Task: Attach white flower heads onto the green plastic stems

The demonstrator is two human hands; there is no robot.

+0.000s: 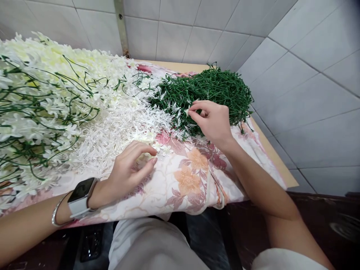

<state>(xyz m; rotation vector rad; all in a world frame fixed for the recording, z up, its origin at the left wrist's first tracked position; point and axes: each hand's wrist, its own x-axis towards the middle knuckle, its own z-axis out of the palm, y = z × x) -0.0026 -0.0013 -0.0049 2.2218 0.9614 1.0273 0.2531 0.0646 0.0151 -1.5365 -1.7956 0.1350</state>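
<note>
My right hand (215,120) hovers over the near side of a heap of green artificial stems (216,90). Its thumb and fingertips are pinched on a small white piece (186,111), perhaps a flower part; too little of it shows to be sure. My left hand (132,163) rests low over the floral cloth (180,183), thumb and forefinger apart with nothing visible between them. Close to its fingertips lie a few loose white artificial flowers (163,149). Between the hands and beyond spreads a pile of thin white stamen-like pieces (112,131).
A large mound of white artificial flowers on green stems (50,90) fills the left side. Tiled walls (309,101) close off the back and right. The board's edge (270,161) shows under the cloth. A dark phone-like object (91,243) lies below the table edge.
</note>
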